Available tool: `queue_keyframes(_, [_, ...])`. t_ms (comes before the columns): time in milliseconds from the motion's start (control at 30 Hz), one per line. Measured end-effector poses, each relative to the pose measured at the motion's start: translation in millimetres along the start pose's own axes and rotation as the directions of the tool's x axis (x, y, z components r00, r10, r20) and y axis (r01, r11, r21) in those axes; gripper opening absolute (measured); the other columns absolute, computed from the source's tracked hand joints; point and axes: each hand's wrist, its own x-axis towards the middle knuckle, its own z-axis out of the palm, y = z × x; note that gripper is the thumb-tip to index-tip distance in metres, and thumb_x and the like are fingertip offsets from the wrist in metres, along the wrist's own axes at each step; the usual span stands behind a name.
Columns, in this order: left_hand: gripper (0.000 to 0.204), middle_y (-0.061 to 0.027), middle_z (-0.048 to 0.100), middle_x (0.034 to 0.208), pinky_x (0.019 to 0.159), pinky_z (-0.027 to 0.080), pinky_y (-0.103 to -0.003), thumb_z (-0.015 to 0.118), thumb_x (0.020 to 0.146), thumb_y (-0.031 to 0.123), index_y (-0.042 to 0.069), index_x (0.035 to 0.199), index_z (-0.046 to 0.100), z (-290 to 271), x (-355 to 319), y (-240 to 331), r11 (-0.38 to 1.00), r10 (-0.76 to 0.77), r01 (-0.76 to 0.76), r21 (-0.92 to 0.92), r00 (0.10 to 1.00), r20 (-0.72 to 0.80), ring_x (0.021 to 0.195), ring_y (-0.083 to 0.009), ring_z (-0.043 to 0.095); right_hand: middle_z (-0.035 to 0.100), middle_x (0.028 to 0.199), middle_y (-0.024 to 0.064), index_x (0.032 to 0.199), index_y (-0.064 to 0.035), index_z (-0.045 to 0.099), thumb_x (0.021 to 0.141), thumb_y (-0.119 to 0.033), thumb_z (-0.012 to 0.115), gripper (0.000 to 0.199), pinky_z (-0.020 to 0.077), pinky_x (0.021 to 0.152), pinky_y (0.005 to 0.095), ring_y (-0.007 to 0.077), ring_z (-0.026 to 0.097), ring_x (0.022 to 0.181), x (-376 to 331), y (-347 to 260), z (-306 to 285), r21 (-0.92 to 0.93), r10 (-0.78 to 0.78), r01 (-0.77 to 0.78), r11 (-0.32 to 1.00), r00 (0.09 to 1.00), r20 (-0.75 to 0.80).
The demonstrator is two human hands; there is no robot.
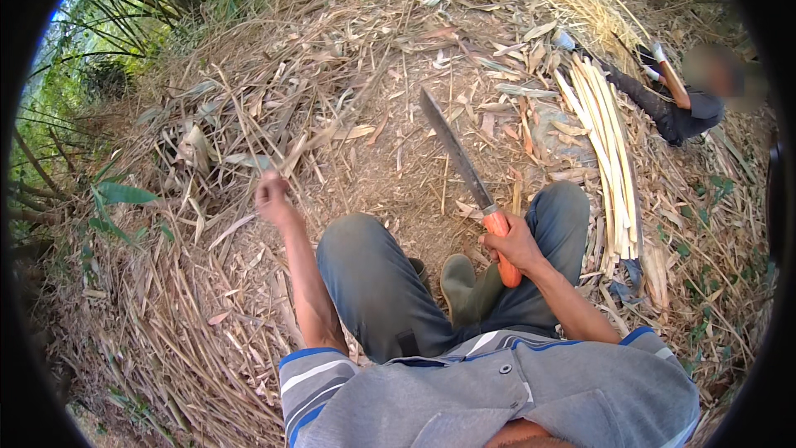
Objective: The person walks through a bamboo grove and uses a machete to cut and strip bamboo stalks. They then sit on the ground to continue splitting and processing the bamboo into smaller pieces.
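Right hand: closed on machete at orange handle.
Left hand: pinching thin dry stalk.
Machete: stiff, likely blade-heavy; handle only.
Stalk: light, brittle.

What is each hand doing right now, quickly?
Left hand: closed, pinching a thin dry strip out over the ground litter.
Right hand: closed around the orange handle of a long machete, blade pointing away.
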Motion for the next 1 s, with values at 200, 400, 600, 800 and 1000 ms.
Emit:
queue_keyframes(200, [0.039,0.0005,0.053,0.063,0.058,0.049,-0.027,0.047,0.088,0.046,0.008,0.091,0.052,44.1,-9.7,216.8,0.878,0.343,-0.390,-0.279,0.917,-0.201,0.055,-0.0124,0.049,0.050,0.062,0.0022,0.097,0.0022,0.049,0.074,-0.002,0.062,0.027,0.0413,0.042,0.0245,0.0091,0.049,0.046,-0.9,-10.0,11.4,0.083,-0.045,0.041,0.996,0.998,0.046])
queue_keyframes(400, [0.054,0.0021,0.043,0.053,0.048,0.044,-0.023,0.024,0.090,0.055,0.006,0.085,0.047,63.0,27.1,226.0,0.956,0.191,-0.239,-0.168,0.947,-0.259,0.049,-0.0105,0.044,0.051,0.063,0.0025,0.098,0.0018,0.049,0.074,-0.004,0.063,0.029,0.0417,0.043,0.0241,0.0088,0.050,0.046,8.6,-30.5,26.4,0.098,-0.134,0.122,0.988,0.982,0.132])
queue_keyframes(600, [0.050,0.0033,0.032,0.052,0.041,0.031,-0.023,0.022,0.091,0.054,0.010,0.074,0.039,106.4,36.0,274.7,0.871,0.431,-0.466,-0.158,0.877,-0.213,0.046,-0.0083,0.033,0.052,0.062,0.0025,0.096,0.0008,0.051,0.074,-0.006,0.063,0.026,0.0403,0.042,0.0244,0.0082,0.049,0.046,4.5,-76.1,21.9,0.032,-0.301,0.300,0.954,0.949,0.094])
queue_keyframes(800, [0.059,0.0020,0.033,0.053,0.033,0.029,-0.023,0.030,0.081,0.069,0.011,0.068,0.036,118.4,17.3,256.7,0.896,0.363,-0.418,-0.149,0.885,-0.293,0.041,-0.0072,0.033,0.055,0.065,0.0043,0.096,0.0021,0.052,0.075,-0.011,0.066,0.029,0.0432,0.043,0.0234,0.0091,0.052,0.047,7.8,-171.8,9.5,0.030,-0.656,0.656,0.754,0.754,-0.009])
queue_keyframes(1000, [0.059,0.0045,0.031,0.052,0.030,0.023,-0.022,0.030,0.080,0.071,0.014,0.064,0.033,144.1,0.2,293.5,0.852,0.454,-0.469,-0.233,0.883,-0.120,0.039,-0.0061,0.029,0.055,0.063,0.0038,0.084,-0.0020,0.054,0.078,-0.017,0.063,0.019,0.0431,0.042,0.0226,0.0103,0.053,0.049,-26.5,-364.6,-22.2,0.128,-0.981,0.991,-0.038,-0.012,-0.195])
